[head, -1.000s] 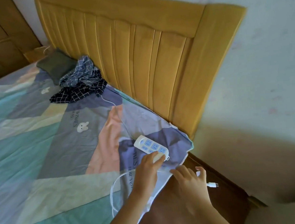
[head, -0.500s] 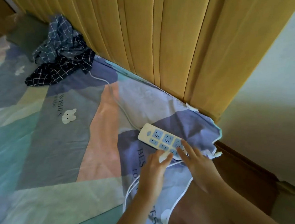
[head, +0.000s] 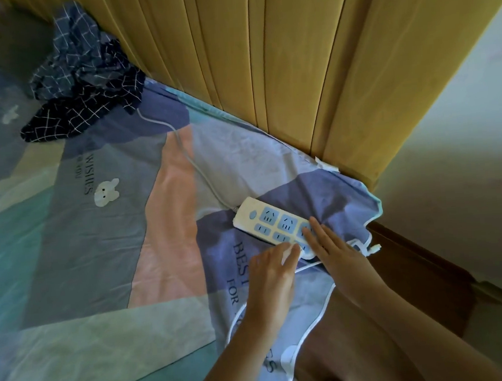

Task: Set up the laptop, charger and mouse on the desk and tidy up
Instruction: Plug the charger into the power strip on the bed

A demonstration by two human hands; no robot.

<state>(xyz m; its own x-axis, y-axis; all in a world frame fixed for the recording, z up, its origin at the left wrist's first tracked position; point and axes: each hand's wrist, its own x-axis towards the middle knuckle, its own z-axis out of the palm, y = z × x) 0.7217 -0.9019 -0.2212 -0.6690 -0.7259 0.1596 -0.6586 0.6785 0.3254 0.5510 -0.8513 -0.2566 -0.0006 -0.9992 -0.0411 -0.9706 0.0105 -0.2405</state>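
Left hand (head: 273,274) pinching white plug (head: 290,252), right hand (head: 334,251) flat, fingers extended — steadying power strip (head: 272,223)

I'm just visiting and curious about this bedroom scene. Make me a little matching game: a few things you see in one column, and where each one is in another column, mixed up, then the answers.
Things:
1. power strip
2. checked cloth
3. headboard
4. right hand

Places:
A. crumpled in a heap at the far end of the bed, against the yellow panel
B. fingers resting flat on the sockets
C. standing upright along the edge of the bedsheet
D. lying on the purple patch near the corner of the bed

Pairs: 1-D, 2-A, 3-C, 4-B
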